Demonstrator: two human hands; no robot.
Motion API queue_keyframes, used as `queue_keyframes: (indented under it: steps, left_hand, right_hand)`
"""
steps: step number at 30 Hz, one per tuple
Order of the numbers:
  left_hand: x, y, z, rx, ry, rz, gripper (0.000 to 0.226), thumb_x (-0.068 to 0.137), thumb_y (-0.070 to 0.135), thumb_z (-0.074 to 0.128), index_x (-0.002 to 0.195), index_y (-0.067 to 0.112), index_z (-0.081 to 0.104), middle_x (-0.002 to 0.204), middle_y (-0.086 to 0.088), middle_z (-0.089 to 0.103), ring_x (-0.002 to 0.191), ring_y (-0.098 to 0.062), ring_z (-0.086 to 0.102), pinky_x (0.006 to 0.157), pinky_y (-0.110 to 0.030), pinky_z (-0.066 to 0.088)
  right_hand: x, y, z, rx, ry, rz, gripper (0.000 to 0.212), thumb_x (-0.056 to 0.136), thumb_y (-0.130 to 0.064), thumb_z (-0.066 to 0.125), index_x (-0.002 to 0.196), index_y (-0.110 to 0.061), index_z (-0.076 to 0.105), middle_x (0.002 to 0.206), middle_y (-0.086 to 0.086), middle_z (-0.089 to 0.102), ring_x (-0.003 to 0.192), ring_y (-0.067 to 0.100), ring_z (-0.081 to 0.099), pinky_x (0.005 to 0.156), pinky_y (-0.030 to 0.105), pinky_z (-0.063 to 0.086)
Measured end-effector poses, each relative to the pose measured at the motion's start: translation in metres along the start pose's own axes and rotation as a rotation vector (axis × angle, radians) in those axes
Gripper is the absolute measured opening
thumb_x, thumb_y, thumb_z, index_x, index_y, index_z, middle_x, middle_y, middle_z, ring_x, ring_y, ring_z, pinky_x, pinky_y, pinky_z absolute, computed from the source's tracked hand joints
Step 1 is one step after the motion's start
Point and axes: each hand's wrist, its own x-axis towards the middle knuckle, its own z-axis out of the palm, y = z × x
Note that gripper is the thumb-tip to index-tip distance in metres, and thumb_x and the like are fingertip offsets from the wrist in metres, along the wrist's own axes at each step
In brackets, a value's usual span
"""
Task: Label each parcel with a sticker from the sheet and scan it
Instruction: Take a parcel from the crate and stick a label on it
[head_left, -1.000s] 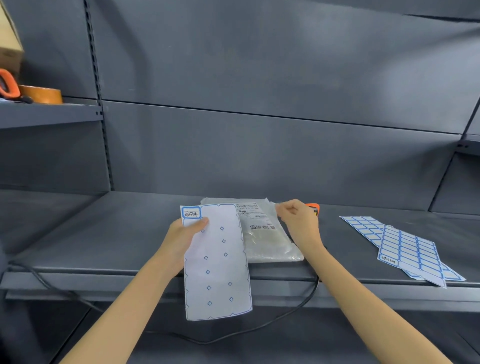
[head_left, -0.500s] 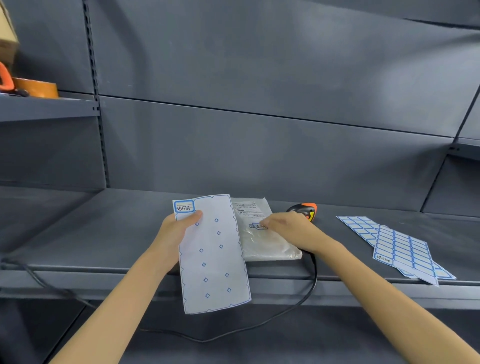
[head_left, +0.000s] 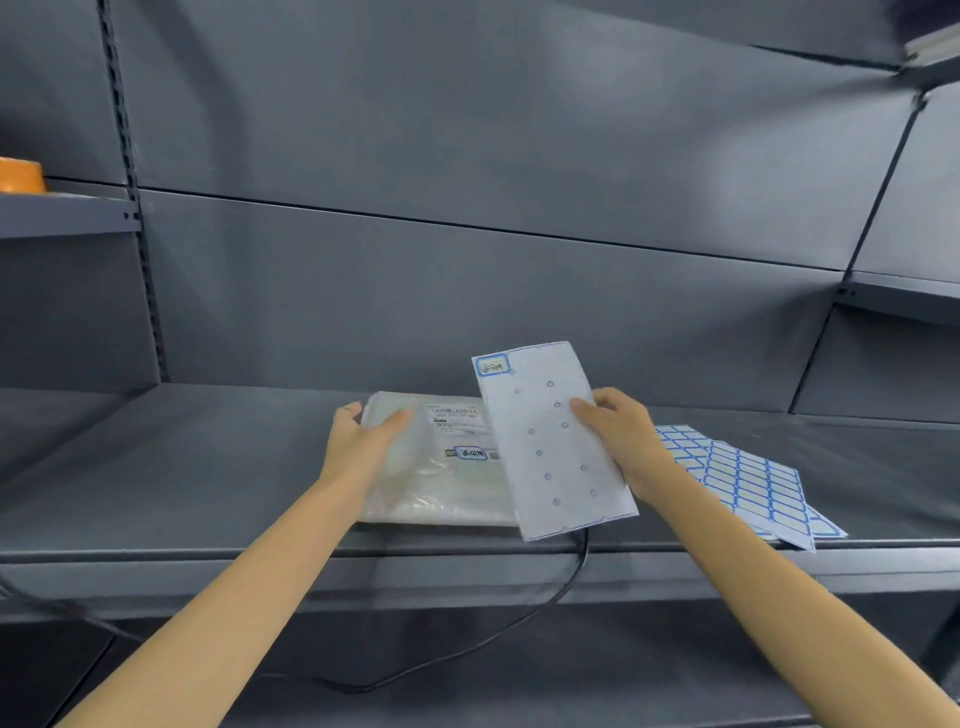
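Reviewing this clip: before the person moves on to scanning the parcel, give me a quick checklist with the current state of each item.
1. Sticker on the parcel: ok, a blue-bordered label sits on its top face.
2. Parcel steadied: ok, left hand grips its left end.
3. Right hand free for the scanner: not ok, it holds the nearly used sticker sheet.
4. Scanner within reach: cannot tell, only its cable shows.
5. Spare sticker sheets on shelf: ok.
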Motion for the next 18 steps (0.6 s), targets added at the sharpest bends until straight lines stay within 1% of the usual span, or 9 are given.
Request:
queue_keyframes:
  steps: [2,5,7,9,11,13,14,16,18]
  left_hand:
    - [0.004,-0.008,0.002,0.162,0.03,-0.052,0.085,0.082,0.036,0.072,0.147,0.013,0.023,0.149,-0.008,0.032,0.135,-0.029,0.034,0.104,-0.038,0.035]
    - [0.002,-0.015,0.01,0.367,0.056,-0.109,0.089,0.078,0.038,0.074,0.144,0.006,0.023,0.145,-0.015,0.033,0.134,-0.033,0.027,0.092,-0.037,0.034]
    - [0.003,-0.019,0.015,0.431,0.081,-0.113,0.089,0.077,0.038,0.074,0.143,0.006,0.023,0.142,-0.017,0.035,0.133,-0.034,0.025,0.094,-0.041,0.035]
    - [0.005,-0.023,0.016,0.409,0.081,-0.108,0.085,0.078,0.037,0.075,0.141,0.007,0.027,0.138,-0.017,0.039,0.133,-0.032,0.024,0.091,-0.04,0.035]
    - [0.007,-0.028,0.014,0.373,0.073,-0.094,0.077,0.078,0.035,0.076,0.135,0.006,0.034,0.132,-0.014,0.045,0.131,-0.031,0.028,0.086,-0.036,0.034]
    - [0.01,-0.032,0.011,0.319,0.074,-0.07,0.071,0.074,0.033,0.08,0.127,0.005,0.041,0.128,-0.012,0.051,0.122,-0.031,0.042,0.087,-0.036,0.039]
    - [0.009,-0.032,0.009,0.294,0.09,-0.051,0.074,0.071,0.031,0.082,0.127,0.004,0.042,0.128,-0.011,0.052,0.118,-0.031,0.047,0.085,-0.035,0.04]
    - [0.009,-0.031,0.005,0.28,0.14,-0.014,0.087,0.067,0.029,0.086,0.136,0.005,0.04,0.131,-0.008,0.052,0.118,-0.03,0.051,0.084,-0.031,0.038]
    - [0.008,-0.03,0.0,0.274,0.168,0.029,0.086,0.064,0.028,0.087,0.136,0.006,0.045,0.128,-0.005,0.056,0.114,-0.027,0.054,0.086,-0.031,0.04]
  right_hand:
    - [0.019,0.019,-0.043,-0.077,0.175,0.035,0.014,0.091,-0.025,0.06,0.088,-0.011,0.062,0.089,0.007,0.064,0.075,0.023,0.058,0.072,0.038,0.051]
    - [0.037,0.052,-0.101,-0.206,0.356,0.092,0.024,0.092,-0.023,0.062,0.092,0.001,0.066,0.082,0.011,0.06,0.071,0.023,0.052,0.067,0.033,0.044]
    - [0.045,0.07,-0.129,-0.346,0.386,0.131,0.029,0.09,-0.023,0.065,0.08,0.004,0.063,0.071,0.012,0.054,0.063,0.024,0.046,0.06,0.03,0.036]
    - [0.052,0.085,-0.147,-0.47,0.393,0.172,0.035,0.087,-0.021,0.068,0.074,0.01,0.058,0.065,0.012,0.049,0.062,0.025,0.042,0.056,0.03,0.03]
    - [0.058,0.096,-0.158,-0.558,0.398,0.183,0.031,0.085,-0.018,0.071,0.072,0.004,0.052,0.064,0.01,0.048,0.066,0.027,0.043,0.053,0.032,0.029]
    - [0.058,0.102,-0.16,-0.635,0.388,0.205,0.028,0.085,-0.019,0.07,0.09,-0.005,0.047,0.082,0.012,0.051,0.079,0.03,0.047,0.055,0.032,0.032]
    - [0.058,0.106,-0.161,-0.742,0.369,0.222,0.034,0.086,-0.023,0.069,0.102,-0.004,0.046,0.094,0.015,0.054,0.089,0.033,0.048,0.061,0.033,0.037]
    - [0.058,0.113,-0.161,-1.011,0.353,0.259,0.048,0.087,-0.033,0.067,0.116,-0.001,0.045,0.115,0.02,0.055,0.111,0.037,0.044,0.082,0.038,0.041]
    - [0.059,0.115,-0.16,-1.111,0.37,0.284,0.053,0.087,-0.038,0.065,0.117,0.0,0.045,0.124,0.022,0.052,0.118,0.038,0.041,0.095,0.041,0.037]
